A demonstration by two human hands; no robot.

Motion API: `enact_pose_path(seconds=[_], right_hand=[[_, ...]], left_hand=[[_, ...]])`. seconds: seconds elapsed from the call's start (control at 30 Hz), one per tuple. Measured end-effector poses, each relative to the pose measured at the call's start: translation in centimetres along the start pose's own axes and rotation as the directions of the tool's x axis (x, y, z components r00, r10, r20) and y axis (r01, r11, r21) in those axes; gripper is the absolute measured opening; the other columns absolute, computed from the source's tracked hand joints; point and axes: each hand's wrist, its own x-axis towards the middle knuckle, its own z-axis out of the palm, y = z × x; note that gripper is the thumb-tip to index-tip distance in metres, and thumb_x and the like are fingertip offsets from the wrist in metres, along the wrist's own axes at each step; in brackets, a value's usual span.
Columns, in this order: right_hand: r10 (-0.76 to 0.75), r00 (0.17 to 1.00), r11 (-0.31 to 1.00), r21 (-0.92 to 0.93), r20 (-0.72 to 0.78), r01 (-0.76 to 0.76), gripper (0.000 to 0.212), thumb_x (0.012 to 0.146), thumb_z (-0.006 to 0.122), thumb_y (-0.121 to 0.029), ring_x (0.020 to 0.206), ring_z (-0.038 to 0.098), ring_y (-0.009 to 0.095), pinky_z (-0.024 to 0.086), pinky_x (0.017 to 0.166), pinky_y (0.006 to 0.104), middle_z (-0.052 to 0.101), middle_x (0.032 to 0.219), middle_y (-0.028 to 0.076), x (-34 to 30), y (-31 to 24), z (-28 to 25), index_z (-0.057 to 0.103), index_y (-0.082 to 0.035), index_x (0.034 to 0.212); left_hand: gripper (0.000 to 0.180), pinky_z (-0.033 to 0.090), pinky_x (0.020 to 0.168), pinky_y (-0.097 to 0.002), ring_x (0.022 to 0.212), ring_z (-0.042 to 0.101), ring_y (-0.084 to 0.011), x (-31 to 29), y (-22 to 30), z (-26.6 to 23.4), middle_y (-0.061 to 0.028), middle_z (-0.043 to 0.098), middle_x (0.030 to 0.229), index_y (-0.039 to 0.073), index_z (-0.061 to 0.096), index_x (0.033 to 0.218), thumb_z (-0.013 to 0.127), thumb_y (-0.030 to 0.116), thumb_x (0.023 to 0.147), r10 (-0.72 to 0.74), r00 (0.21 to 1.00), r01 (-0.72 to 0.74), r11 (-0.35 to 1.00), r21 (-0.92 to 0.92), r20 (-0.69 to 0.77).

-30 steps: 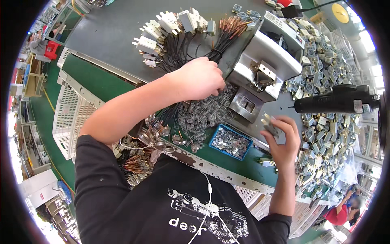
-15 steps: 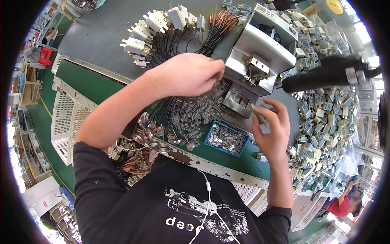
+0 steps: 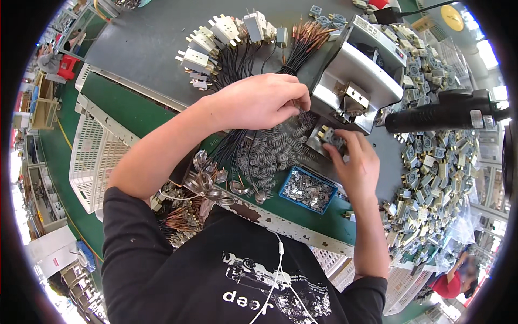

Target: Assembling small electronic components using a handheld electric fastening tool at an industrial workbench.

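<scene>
In my right hand [image 3: 357,162], closed between thumb and fingers, is a grey plug body [image 3: 333,140] with brass-coloured pins. It is held over the small metal holder [image 3: 317,141] in front of the machine; whether it touches the holder I cannot tell. My left hand [image 3: 270,102] hovers above the pile of coil springs [image 3: 270,154], thumb and fingertips drawn together. Anything in that pinch is too hidden to make out. Just beyond both hands stands the silver metal machine [image 3: 356,70] with a pale plug part [image 3: 356,97] seated in its front.
A blue tray [image 3: 307,190] of small metal pieces sits near the table's front edge. Black cables [image 3: 237,70] with white plugs lie at the back left. Plug bodies [image 3: 431,167] are heaped at the right, beside a black cylindrical tool [image 3: 442,114].
My right hand has come slightly left, and the plug body it holds now shows its face and pins. The left hand stays closed near the springs. The whole view has shifted a little.
</scene>
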Motion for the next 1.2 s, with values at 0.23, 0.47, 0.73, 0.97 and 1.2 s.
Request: enact_pose_path(seconds=[0.23,0.47,0.73,0.97,1.2], right_hand=[[-0.053,0.999,0.998,-0.026,-0.014,0.052,0.029,0.076,0.084,-0.017,0.082,0.064,0.026,0.051,0.074,0.0372,0.070,0.094,0.006,0.0,-0.4,-0.1,0.071,-0.008,0.101],[-0.121,0.993,0.960,0.257,0.007,0.115,0.021,0.078,0.082,-0.011,0.074,0.064,0.025,0.052,0.068,0.0367,0.070,0.086,0.008,-1.8,-4.2,0.2,0.073,-0.007,0.097],[-0.164,0.942,0.926,0.376,0.292,0.045,0.017,0.091,0.069,-0.021,0.063,0.065,0.033,0.051,0.056,0.0421,0.063,0.073,0.012,-2.3,-11.1,5.0,0.064,-0.004,0.089],[-0.020,0.870,0.949,0.284,0.493,-0.139,0.024,0.088,0.070,-0.010,0.064,0.066,0.033,0.050,0.060,0.0397,0.067,0.076,0.013,0.2,-6.4,-4.7,0.062,-0.006,0.110],[-0.044,0.994,0.978,0.206,0.103,0.022,0.015,0.088,0.072,-0.005,0.064,0.065,0.025,0.049,0.058,0.0339,0.065,0.072,0.011,-2.1,-2.4,-4.7,0.072,-0.003,0.103]], left_hand=[[0.014,0.052,0.076,-0.0331,0.087,0.065,-0.0213,-0.4,0.5,-0.8,-0.0092,0.064,0.099,0.003,0.065,0.104,0.066,0.009,0.092,0.038,0.993,-0.042,0.999,-0.033,-0.112],[0.019,0.052,0.079,-0.0381,0.085,0.067,-0.0298,-1.3,1.9,-1.9,-0.0144,0.068,0.090,0.001,0.062,0.105,0.064,0.017,0.096,-0.057,0.962,0.005,0.981,-0.192,-0.269],[0.019,0.053,0.074,-0.0362,0.081,0.068,-0.0261,-0.7,2.0,-2.2,-0.0126,0.069,0.088,0.002,0.061,0.108,0.066,0.016,0.095,-0.045,0.950,-0.014,0.982,-0.186,-0.309],[0.018,0.053,0.073,-0.0413,0.082,0.066,-0.0301,-1.3,-0.9,0.6,-0.0088,0.063,0.083,0.008,0.062,0.100,0.070,0.020,0.089,0.253,0.934,-0.166,0.932,0.322,-0.251],[0.014,0.054,0.076,-0.0395,0.086,0.067,-0.0276,-0.7,0.0,0.6,-0.0065,0.066,0.091,0.008,0.065,0.093,0.071,0.020,0.088,0.236,0.944,-0.192,0.961,0.196,-0.229]])
